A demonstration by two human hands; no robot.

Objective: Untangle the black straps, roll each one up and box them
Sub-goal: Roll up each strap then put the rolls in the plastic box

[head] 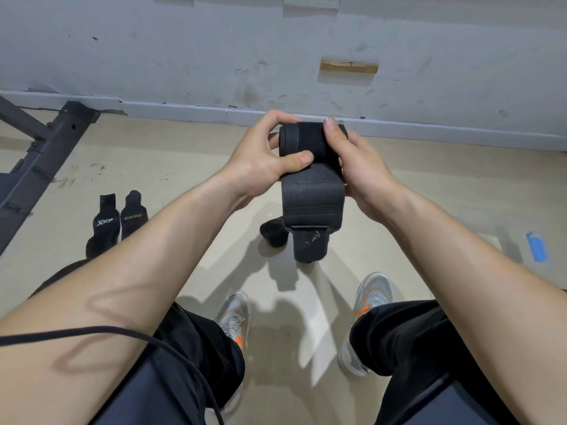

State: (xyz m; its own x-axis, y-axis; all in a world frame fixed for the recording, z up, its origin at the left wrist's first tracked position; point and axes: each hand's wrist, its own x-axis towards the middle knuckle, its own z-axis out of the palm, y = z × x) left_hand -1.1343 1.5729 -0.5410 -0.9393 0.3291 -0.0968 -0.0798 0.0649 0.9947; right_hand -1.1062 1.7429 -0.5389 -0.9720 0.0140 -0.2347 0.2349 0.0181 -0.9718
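Our left hand (260, 157) and right hand (359, 167) each have a closed grip on the strap roll (306, 139), its axis crosswise between them. Its tail (311, 204) hangs below.

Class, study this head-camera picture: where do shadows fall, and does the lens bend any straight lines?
Head view: overlapping shadows of the hands and strap fall on the floor towards the shoes, suggesting several lights; the cable casts a looped shadow on the left forearm; the skirting board bows slightly, a wide-angle effect.
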